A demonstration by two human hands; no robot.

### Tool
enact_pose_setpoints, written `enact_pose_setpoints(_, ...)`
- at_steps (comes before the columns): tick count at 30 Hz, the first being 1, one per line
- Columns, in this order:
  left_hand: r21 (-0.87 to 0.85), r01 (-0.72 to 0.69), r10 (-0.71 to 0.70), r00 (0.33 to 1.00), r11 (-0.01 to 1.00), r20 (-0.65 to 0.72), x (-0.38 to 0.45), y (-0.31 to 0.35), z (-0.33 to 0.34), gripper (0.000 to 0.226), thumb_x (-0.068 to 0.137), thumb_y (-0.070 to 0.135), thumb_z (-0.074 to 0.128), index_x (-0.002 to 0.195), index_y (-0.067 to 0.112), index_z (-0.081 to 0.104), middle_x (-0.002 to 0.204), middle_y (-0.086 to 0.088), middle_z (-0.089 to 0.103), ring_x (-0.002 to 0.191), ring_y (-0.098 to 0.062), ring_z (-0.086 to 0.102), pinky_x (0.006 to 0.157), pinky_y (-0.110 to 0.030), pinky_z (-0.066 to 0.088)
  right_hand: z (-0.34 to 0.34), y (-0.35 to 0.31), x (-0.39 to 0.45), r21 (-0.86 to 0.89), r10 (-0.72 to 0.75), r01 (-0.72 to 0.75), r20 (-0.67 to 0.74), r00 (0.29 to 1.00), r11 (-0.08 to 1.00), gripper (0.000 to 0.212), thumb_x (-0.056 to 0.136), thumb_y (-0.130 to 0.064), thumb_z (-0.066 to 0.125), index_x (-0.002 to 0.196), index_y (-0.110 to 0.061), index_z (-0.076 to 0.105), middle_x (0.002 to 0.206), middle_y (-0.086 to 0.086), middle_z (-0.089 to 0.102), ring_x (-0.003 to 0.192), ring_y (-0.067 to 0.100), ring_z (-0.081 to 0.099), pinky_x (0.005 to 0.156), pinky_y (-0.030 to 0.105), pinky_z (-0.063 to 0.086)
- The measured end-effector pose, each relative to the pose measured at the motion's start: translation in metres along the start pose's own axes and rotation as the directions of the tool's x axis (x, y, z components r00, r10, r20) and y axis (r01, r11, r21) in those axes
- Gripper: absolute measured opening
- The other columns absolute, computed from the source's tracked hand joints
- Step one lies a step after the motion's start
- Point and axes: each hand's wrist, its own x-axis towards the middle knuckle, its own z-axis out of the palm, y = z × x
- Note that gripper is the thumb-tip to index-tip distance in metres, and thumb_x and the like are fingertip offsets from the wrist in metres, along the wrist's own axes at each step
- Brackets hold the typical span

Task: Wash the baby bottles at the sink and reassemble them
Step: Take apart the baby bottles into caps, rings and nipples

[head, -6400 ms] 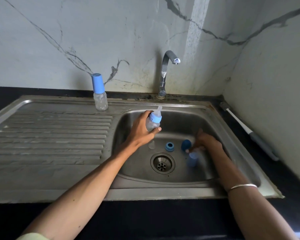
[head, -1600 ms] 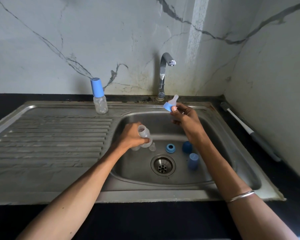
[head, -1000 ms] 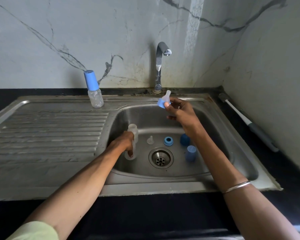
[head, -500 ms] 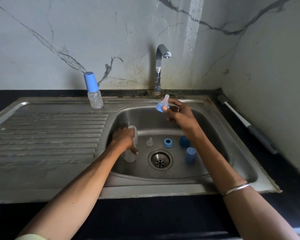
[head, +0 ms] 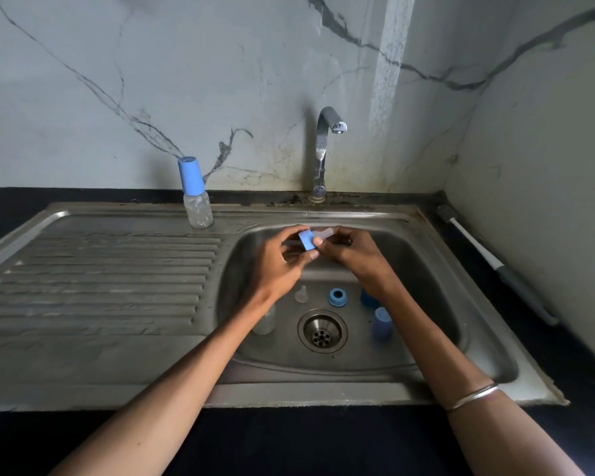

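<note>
I judge I'm taking the blue collar (head: 307, 240) and its clear teat (head: 324, 232) apart above the sink (head: 437, 255), left hand (head: 278, 261) pinching the collar, right hand (head: 352, 250) pinching the teat, so next comes a steady pull; I can read no writing anywhere.

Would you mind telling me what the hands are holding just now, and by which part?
Both hands hold one nipple assembly: the left hand pinches its blue ring, the right hand its clear teat end.
</note>
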Motion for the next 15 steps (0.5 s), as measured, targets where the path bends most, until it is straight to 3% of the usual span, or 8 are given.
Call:
enact_pose_setpoints(2, -0.007, 0.015, -0.015, 1.0, 1.0, 0.019, 0.003, -0.005, -0.002, 0.044, 0.088, 0.006, 0.074, 0.13, 0.01, 0.063, 0.108, 0.007, 0.064, 0.079, 0.019, 0.059, 0.069, 0.004, 0.04, -0.003, 0.001, 0.001, 0.005, 0.011, -0.011, 0.036, 0.999, 1.0, 0.026, 0.087, -0.023, 0.072, 0.111, -0.012, 0.071, 0.102, 0.003, 0.074, 0.097, 0.012, 0.069, 0.082, 0.022, 0.054)
enact_pose_setpoints(4, -0.061, 0.049, -0.047, 0.998, 0.997, 0.039, 0.007, -0.009, -0.001, 0.045, 0.088, 0.002, 0.072, 0.131, 0.012, 0.063, 0.115, 0.005, 0.067, 0.079, 0.024, 0.059, 0.072, 0.002, 0.043, -0.005, 0.0, 0.001, -0.006, 0.009, -0.008, 0.05, 0.999, 1.0, 0.028, 0.087, -0.023, 0.073, 0.112, -0.013, 0.07, 0.104, 0.002, 0.074, 0.099, 0.013, 0.069, 0.086, 0.026, 0.055)
enact_pose_setpoints(11, -0.277, 0.111, -0.081, 0.99, 0.954, 0.118, 0.017, -0.023, -0.003, 0.047, 0.089, -0.011, 0.064, 0.134, 0.001, 0.058, 0.123, -0.016, 0.068, 0.11, -0.02, 0.069, 0.089, -0.031, 0.058, -0.006, -0.007, 0.0, -0.088, -0.043, 0.044, 0.018, 0.999, 0.995, 0.027, 0.083, -0.03, 0.076, 0.108, -0.021, 0.073, 0.099, -0.007, 0.075, 0.095, 0.006, 0.068, 0.084, 0.021, 0.053)
enact_pose_setpoints(15, -0.276, 0.108, -0.07, 0.987, 0.955, 0.145, 0.018, -0.026, -0.005, 0.044, 0.09, -0.007, 0.065, 0.133, 0.001, 0.059, 0.123, -0.012, 0.069, 0.114, -0.022, 0.067, 0.092, -0.03, 0.057, -0.005, -0.006, 0.0, -0.097, -0.031, 0.032, 0.011, 0.999, 0.995, 0.025, 0.081, -0.026, 0.078, 0.105, -0.019, 0.074, 0.097, -0.005, 0.075, 0.094, 0.007, 0.069, 0.085, 0.024, 0.054)
